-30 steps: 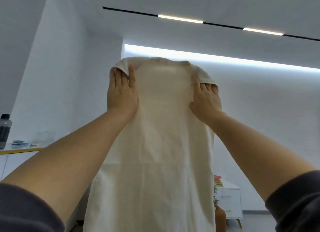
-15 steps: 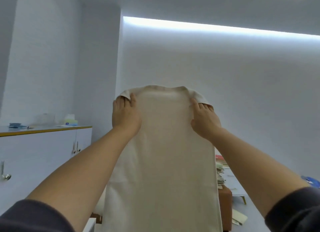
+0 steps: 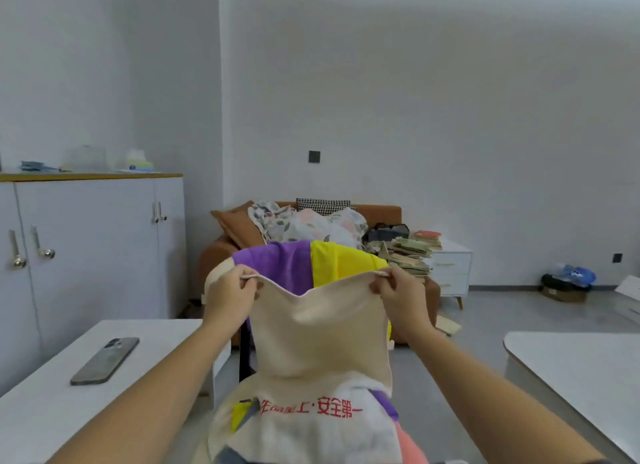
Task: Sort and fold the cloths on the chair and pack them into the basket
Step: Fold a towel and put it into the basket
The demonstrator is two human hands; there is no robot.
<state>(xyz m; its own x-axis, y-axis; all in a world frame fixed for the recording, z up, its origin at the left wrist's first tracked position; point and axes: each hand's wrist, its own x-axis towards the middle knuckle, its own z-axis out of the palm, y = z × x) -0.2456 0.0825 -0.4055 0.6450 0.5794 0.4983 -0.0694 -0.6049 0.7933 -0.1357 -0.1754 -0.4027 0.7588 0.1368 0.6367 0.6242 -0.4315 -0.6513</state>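
Nearest, a heap of unsorted cloths covers the seat of the chair (image 3: pixel 244 354). On top is a white cloth (image 3: pixel 304 432) printed with red characters, with yellow, purple, pink and grey pieces showing from under it. Just above hangs the cream cloth (image 3: pixel 318 335), its lower edge resting on the heap. The left hand (image 3: pixel 228 299) pinches its top left corner and the right hand (image 3: pixel 403 302) its top right corner. Each grip is closed on the hem, and the top edge sags between them. Behind, a purple cloth (image 3: pixel 280 267) and a yellow cloth (image 3: pixel 341 264) drape over the top edge of the chair back. A phone (image 3: pixel 105 359) lies flat on the left bench (image 3: pixel 41 415), apart from the cloths. Farthest is a sofa (image 3: pixel 384 211) piled with bedding. The basket is out of view.

The likely trouble is the slack. If either pinch slips, the panel may fall open and need squaring again. Its trailing edge could also snag the heap and drag the white cloth off the seat's front edge. A forward swing might sweep the draped pair off the chair back.
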